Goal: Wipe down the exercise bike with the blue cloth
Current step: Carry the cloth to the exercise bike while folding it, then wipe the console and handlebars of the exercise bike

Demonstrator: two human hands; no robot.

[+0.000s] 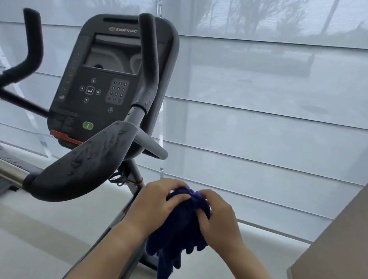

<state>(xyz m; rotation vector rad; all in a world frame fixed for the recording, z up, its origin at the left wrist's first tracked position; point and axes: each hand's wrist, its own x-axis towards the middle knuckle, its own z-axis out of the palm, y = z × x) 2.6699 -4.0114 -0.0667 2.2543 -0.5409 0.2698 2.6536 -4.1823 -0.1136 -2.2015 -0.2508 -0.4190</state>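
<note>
Blue cloth (179,234), bunched at the top, hangs with its long axis downward, low and to the right of the exercise bike (146,73), not touching it. The left grip (159,201) and the right grip (218,213) both clutch its upper end. The console (108,77) faces the camera and reads "STAR TRAC". Droplets bead on the handlebar pad (83,164).

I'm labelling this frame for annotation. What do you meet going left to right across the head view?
Handlebar horn → console → left hand → blue cloth → right hand → tan panel.
</note>
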